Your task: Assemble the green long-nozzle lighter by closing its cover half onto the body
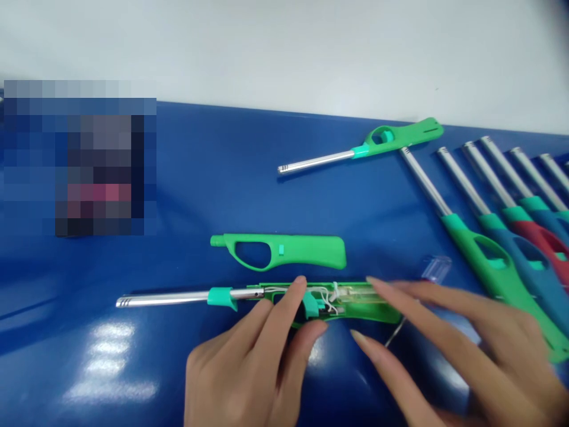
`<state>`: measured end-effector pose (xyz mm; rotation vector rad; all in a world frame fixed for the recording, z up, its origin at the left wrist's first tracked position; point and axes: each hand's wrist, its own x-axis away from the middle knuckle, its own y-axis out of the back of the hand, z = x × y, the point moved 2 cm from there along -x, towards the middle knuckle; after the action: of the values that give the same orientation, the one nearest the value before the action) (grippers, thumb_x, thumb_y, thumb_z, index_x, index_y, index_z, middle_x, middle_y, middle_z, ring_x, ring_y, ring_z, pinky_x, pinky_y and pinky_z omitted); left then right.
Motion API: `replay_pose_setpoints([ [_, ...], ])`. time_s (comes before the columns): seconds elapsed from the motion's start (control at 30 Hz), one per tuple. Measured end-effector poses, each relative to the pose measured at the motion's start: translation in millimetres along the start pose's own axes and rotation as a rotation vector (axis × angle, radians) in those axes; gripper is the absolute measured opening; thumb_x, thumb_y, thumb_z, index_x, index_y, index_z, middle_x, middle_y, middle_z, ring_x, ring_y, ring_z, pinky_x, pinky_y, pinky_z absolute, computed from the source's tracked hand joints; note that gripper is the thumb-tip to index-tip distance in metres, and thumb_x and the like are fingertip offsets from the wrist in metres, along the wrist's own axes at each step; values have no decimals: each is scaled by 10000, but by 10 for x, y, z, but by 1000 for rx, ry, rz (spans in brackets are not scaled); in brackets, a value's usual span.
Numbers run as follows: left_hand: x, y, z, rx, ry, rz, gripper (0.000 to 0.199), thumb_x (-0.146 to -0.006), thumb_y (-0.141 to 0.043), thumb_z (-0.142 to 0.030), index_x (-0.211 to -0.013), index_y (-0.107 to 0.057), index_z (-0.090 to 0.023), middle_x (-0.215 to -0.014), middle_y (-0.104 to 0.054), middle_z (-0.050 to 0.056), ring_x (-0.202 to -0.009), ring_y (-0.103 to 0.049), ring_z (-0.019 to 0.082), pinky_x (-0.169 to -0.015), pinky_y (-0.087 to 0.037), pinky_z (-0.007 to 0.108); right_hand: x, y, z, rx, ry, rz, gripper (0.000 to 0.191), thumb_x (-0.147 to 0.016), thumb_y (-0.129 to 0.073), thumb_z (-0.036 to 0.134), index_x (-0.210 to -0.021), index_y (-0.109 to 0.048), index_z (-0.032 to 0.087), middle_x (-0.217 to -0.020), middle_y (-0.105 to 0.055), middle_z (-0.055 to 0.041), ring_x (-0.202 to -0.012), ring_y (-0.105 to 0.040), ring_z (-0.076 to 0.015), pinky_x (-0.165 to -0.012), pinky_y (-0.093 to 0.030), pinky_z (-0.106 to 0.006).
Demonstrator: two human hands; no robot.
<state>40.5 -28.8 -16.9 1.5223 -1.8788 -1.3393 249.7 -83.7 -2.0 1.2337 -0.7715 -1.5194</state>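
A green utility lighter (pixel 377 312) lies opened on the blue table, its white wires, turquoise trigger (pixel 313 303) and clear fuel tank (pixel 360 293) exposed. My left hand (pixel 249 367) grips this half around the trigger, index finger over the wires and thumb at the lower edge. Over the tank end is my right hand (pixel 471 338), index fingertip at the tank and thumb apart from it. A screwdriver with a clear handle (pixel 438 270) is tucked among the right fingers, its thin shaft pointing down-left. The metal tube (pixel 164 299) with its turquoise collar (pixel 221 298) extends left. Above lies the detached green casing half (pixel 311 251).
A whole green lighter (pixel 413 135) lies near the table's far edge. Several assembled lighters, including a green one (pixel 502 267), a blue one (pixel 524 252) and a red one (pixel 540 237), lie in a slanted row at right. A pixelated patch hides the upper left.
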Motion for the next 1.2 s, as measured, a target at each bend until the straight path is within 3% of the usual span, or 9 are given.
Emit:
replay_pose_setpoints([
  [0.1,-2,11,-2,10,-7,31,319,-1151,-567,-381,-1425,-637,-235,-772,-734,-66,-568,-716,101,-477,-483,231,-132,5,-137,-10,143,91,568,-1055,-700,284,-1598,-553,209,-1386,-671,-140,-1257,-619,-369,-1084,-489,-512],
  [0.2,-11,35,14,40,-53,41,311,-1139,-549,-270,-1432,-630,-201,-801,-761,-47,-536,-704,113,-484,-519,245,-172,0,-262,-26,236,159,489,-1089,-658,266,-1563,-568,187,-1330,-674,-123,-1225,-608,-329,-1147,-434,-516],
  [0.4,-197,184,26,-210,-367,106,485,-952,-389,34,-1318,-688,-76,-784,-786,18,-486,-717,185,-364,-488,305,-192,-14,-374,-10,307,233,363,-1156,-535,334,-1494,-617,231,-1269,-654,-88,-1169,-608,-291,-1075,-441,-474],
  [0.53,-458,334,-26,-322,-577,173,587,-844,-304,96,-1153,-769,-82,-742,-790,52,-484,-748,239,-326,-510,342,-229,-19,-386,-48,311,219,331,-1157,-542,336,-1455,-633,225,-1192,-659,-69,-1102,-638,-259,-972,-483,-403],
  [0.67,-618,364,-56,-399,-724,218,571,-810,-341,119,-1052,-808,-103,-785,-817,80,-499,-753,248,-320,-495,338,-257,-48,-411,-94,307,222,329,-1148,-567,370,-1451,-634,260,-1142,-684,-44,-1032,-698,-238,-980,-513,-409],
  [0.8,-678,319,-52,-446,-782,258,526,-796,-376,125,-871,-803,-173,-767,-787,63,-467,-705,222,-307,-399,317,-269,-69,-432,-143,279,204,315,-1137,-590,366,-1433,-649,275,-1131,-696,-39,-992,-738,-223,-946,-579,-390],
  [0.97,-729,295,-44,-391,-779,273,464,-800,-401,77,-797,-778,-193,-707,-735,44,-433,-657,219,-318,-387,335,-263,-71,-416,-255,226,252,326,-1138,-594,323,-1459,-627,280,-1127,-706,-24,-870,-794,-152,-680,-626,-223],
  [1.2,-728,278,-44,-437,-836,328,406,-816,-439,55,-824,-766,-185,-741,-734,50,-473,-662,219,-345,-390,325,-274,-82,-406,-262,217,278,368,-1125,-624,324,-1491,-617,281,-1141,-706,-26,-933,-813,-155,-704,-642,-182],
])
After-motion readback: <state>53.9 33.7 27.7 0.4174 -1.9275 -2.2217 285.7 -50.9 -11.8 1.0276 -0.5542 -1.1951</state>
